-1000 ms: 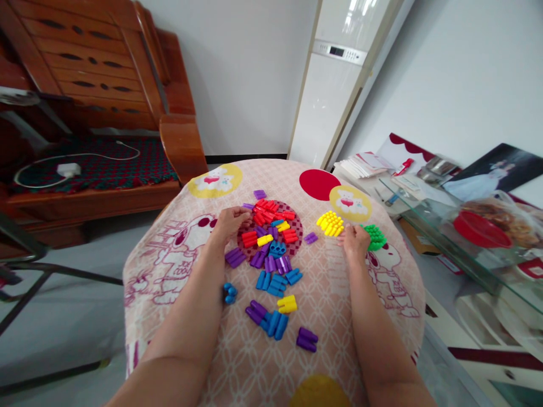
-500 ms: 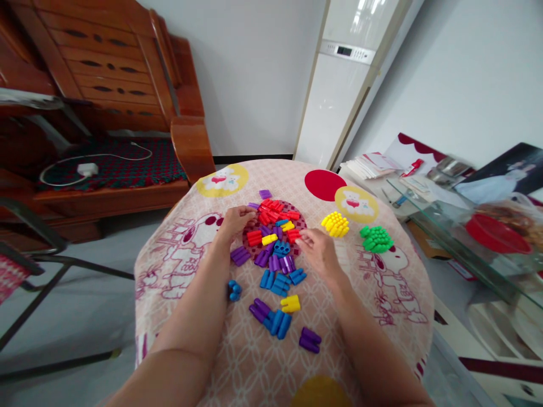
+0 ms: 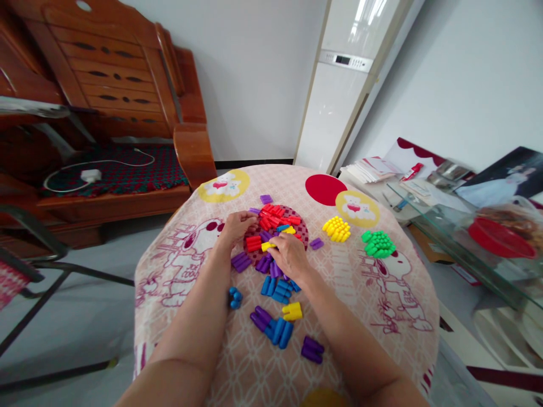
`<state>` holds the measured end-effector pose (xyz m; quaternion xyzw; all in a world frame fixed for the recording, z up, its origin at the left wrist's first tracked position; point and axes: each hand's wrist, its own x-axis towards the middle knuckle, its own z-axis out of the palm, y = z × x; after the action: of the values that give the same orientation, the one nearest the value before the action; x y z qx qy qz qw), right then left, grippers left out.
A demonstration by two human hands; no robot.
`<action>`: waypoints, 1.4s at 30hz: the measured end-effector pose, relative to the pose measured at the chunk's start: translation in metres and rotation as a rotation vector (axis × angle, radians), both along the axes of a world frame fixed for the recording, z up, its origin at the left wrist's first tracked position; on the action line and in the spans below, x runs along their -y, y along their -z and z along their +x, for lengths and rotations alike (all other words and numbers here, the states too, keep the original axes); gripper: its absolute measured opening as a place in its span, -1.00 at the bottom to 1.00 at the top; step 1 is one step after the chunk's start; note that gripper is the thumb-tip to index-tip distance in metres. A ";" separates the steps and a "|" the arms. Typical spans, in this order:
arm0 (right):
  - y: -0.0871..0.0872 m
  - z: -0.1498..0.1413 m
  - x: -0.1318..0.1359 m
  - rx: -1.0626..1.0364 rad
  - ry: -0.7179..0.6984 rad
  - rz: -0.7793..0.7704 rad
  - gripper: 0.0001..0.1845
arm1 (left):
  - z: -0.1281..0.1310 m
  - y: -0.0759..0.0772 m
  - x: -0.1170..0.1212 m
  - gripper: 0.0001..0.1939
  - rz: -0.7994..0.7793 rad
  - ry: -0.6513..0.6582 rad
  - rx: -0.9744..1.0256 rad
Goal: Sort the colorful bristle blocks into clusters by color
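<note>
Plastic building blocks shaped like joined tubes lie at the middle of the table. My right hand (image 3: 291, 254) reaches over them, its fingertips closed on a yellow block (image 3: 267, 247). My left hand (image 3: 240, 225) rests at the left side of the pile, fingers loosely bent and apart, with no block visible in them. Beside its fingertips is a heap of red blocks (image 3: 274, 216). Another red block (image 3: 253, 243) lies between the hands. Purple blocks (image 3: 263, 263) and blue blocks (image 3: 280, 290) spread toward me, partly hidden under my right hand and wrist.
A yellow cluster (image 3: 336, 228) and a green cluster (image 3: 379, 244) stand to the right. One purple block (image 3: 316, 243) lies apart near them. Closer to me are a yellow block (image 3: 292, 311) and a purple block (image 3: 313, 349). A glass shelf (image 3: 458, 226) flanks the table.
My right hand has moved left from the red block at the pile's right side to the yellow block. A purple block now shows on the cloth right of the pile. My left hand has barely moved.
</note>
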<state>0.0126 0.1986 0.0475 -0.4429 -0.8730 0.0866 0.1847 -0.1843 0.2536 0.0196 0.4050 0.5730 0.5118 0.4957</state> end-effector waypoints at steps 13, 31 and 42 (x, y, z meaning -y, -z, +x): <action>-0.019 0.057 -0.024 -0.425 0.127 0.073 -0.81 | -0.001 0.000 0.000 -0.77 -0.005 0.020 0.002; -0.006 0.142 -0.058 -0.080 0.285 0.172 -0.79 | 0.000 -0.002 0.001 -0.81 -0.012 0.012 -0.009; -0.037 0.153 -0.050 -0.365 0.470 0.214 -0.81 | 0.000 0.000 -0.001 -0.77 -0.004 0.011 -0.005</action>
<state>0.1661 0.2487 0.0842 -0.5877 -0.7033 0.0274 0.3990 -0.1847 0.2550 0.0191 0.4082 0.5732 0.5069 0.4979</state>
